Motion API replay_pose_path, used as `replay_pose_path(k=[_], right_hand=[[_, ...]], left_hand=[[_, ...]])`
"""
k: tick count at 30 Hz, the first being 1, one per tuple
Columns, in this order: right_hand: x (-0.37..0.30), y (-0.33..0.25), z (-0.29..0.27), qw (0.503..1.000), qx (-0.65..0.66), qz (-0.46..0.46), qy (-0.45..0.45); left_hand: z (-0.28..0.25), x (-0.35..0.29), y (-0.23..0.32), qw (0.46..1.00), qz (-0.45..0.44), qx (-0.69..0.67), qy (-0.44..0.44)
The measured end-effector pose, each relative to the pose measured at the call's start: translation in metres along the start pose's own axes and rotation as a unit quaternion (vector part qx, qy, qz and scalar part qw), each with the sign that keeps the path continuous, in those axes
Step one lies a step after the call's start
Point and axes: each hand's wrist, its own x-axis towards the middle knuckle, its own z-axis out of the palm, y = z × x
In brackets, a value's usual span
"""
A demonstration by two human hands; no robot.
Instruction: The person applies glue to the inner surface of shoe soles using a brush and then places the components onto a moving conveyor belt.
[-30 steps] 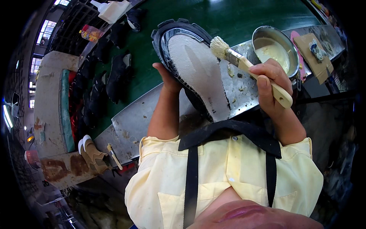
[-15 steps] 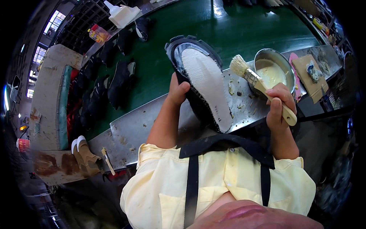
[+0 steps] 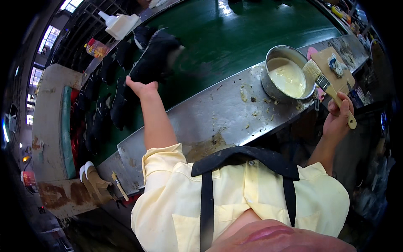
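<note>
Over green surface (image 3: 218, 48), hands (image 3: 143, 88) (image 3: 337, 117) at shoe (image 3: 156, 56) and brush (image 3: 332, 91), bottle label (image 3: 100, 51) illegible

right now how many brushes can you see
2: one brush in the right hand, bristles by the metal pot's rim; another brush lying near the tan shoes. Others may be hidden in the dark edges.

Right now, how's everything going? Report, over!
Left grip touching black shoe. Right grip holding paintbrush, bristles by metal pot. Possible obstacle: other black shoes beside left grip.
</note>
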Motion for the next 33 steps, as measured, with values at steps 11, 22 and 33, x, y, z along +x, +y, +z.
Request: replay_pose_path(k=[11,22,33], right_hand=[[-0.013,0.003,-0.014,1.0,0.013,0.014,-0.002],[-0.005,0.011,-0.009,0.979,0.153,0.121,0.064],[-0.032,0.029,-0.035,0.985,0.075,0.103,0.116]], left_hand=[[-0.033,0.111,-0.088,0.973,0.018,-0.114,0.2],[-0.039,-0.023,-0.147,0.872,-0.003,0.403,-0.277],[-0.057,-0.045,-0.16,0.727,0.271,0.491,-0.396]])
